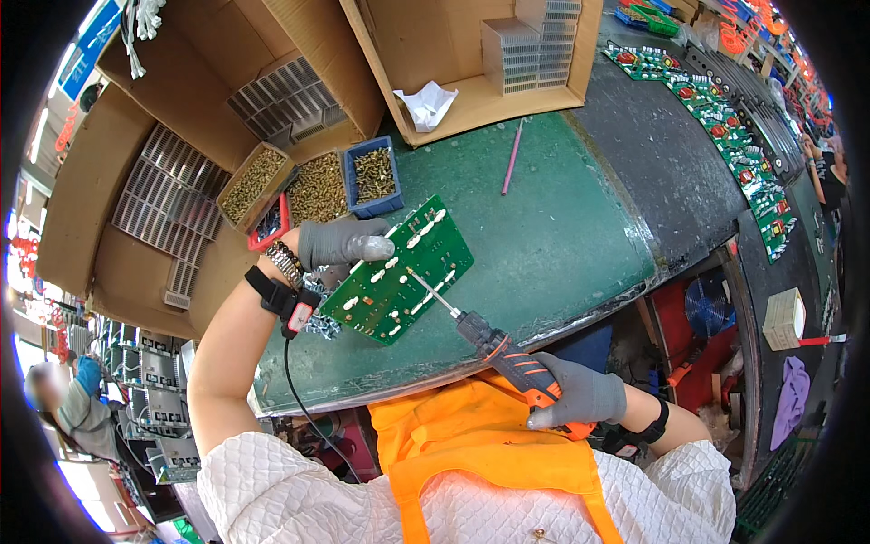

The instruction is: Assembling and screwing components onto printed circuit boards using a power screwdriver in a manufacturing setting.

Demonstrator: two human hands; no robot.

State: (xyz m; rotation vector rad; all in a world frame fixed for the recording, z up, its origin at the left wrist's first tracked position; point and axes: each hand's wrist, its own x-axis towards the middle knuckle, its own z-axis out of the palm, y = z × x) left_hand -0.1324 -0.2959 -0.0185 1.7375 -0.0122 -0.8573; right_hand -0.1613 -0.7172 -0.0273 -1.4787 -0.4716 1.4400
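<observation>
My left hand [349, 245], in a grey glove, is closed on the upper left edge of a green circuit board [408, 295]. The board is tilted above the green worktop [553, 218], with white blobs dotted over the side toward me. A black and orange electric screwdriver [507, 358] is gripped in my right hand [580, 390], also gloved in grey. Its long bit points up and left, with the tip at the middle of the board, at or very near its surface. Silvery metal parts [322, 313] lie partly hidden behind the board's left corner.
Screw-filled bins, one a blue bin [373, 204], stand beyond my left hand. Cardboard boxes [471, 100] with stacked metal heatsinks line the far side and left. A pink pen [512, 159] lies on the worktop. Several populated circuit boards [725, 131] run along the right, where another person works.
</observation>
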